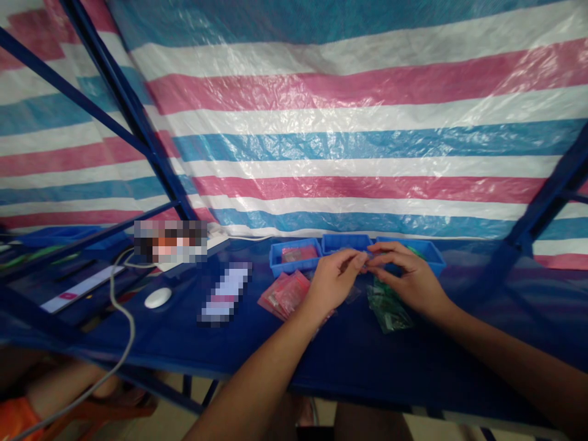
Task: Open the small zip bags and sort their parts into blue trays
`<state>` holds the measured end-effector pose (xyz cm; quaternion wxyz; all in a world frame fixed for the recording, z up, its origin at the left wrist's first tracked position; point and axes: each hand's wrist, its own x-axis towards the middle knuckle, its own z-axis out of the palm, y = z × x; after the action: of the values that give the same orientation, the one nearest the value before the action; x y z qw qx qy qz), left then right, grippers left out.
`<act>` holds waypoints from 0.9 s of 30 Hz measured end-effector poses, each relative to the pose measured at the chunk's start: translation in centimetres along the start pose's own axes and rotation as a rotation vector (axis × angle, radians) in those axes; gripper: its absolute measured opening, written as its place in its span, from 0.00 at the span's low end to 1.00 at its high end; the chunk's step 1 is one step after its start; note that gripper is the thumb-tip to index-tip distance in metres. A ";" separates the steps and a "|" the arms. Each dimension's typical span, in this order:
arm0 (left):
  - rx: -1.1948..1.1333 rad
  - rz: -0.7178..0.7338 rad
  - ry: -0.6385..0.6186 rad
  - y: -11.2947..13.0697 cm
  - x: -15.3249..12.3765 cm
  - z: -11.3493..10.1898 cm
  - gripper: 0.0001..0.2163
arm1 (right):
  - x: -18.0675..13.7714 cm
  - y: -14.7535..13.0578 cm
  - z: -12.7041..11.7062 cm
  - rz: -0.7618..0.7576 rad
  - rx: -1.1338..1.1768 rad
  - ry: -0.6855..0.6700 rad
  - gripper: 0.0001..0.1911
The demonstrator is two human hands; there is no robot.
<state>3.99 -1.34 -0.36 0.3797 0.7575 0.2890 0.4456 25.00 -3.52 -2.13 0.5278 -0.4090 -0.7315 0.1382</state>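
My left hand [337, 277] and my right hand [410, 277] meet fingertip to fingertip above the blue table. Both are closed in a pinch around something small and pale, too hidden to name. Below my left wrist lie several pink plastic packets [285, 295], partly overlapping. Under my right hand rest green plastic packets [389, 311] with small contents. A clear plastic piece [353, 293] lies between the hands. Just behind them stand a blue bin with pink packets [294, 256], a middle blue bin [345, 244] and a right blue bin [434, 257] holding something green.
Left of the packets lies a blurred-out phone-like slab [225, 293], then a white oval object [158, 298]. A white cable [131, 331] hangs over the table's front edge. Blue metal posts [133, 122] and a striped plastic sheet [358, 141] close off the back. Another person's arm [64, 386] shows lower left.
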 end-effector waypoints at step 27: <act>0.243 0.136 0.065 0.2 0.3 -0.2 0.12 | -0.4 0.9 0.6 0.177 0.219 -0.033 0.11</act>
<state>3.92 -1.15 0.01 0.2447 0.8008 0.3009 0.4565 24.95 -3.14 -3.19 0.5431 -0.4094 -0.6817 0.2697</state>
